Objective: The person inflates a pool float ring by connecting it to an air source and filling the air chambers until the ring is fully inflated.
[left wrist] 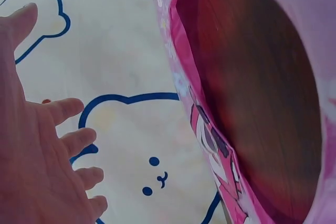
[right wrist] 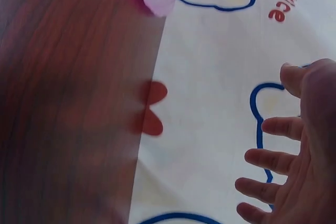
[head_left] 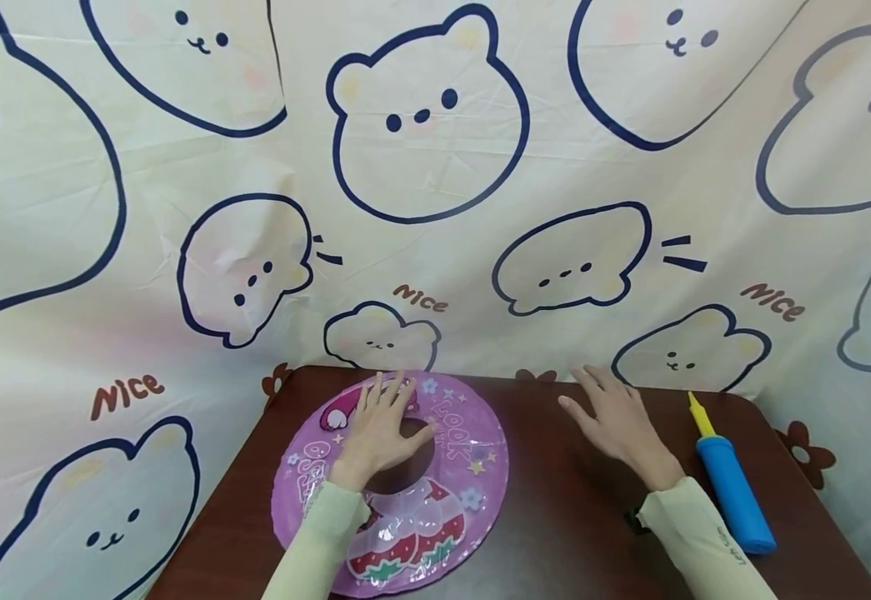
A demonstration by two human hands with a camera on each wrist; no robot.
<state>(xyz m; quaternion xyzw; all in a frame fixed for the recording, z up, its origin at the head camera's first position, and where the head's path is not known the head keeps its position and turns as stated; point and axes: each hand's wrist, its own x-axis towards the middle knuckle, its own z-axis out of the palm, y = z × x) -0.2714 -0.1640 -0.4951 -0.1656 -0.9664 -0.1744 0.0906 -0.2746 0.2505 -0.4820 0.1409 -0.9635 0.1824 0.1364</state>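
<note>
We hold left hand (head_left: 378, 433) spread over ring (head_left: 473, 442), right hand (head_left: 618, 418) spread beside it; right sleeve (head_left: 701, 533) contact may roll pump (head_left: 737, 496).

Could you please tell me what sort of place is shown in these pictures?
Probably an indoor tabletop workspace, perhaps screened off: a bear-print sheet hangs behind a dark table, on which a purple ring and a blue pump lie.

Free tabletop (head_left: 548, 508) runs between two obstacles, the purple ring (head_left: 459, 467) and blue pump (head_left: 737, 496).
</note>
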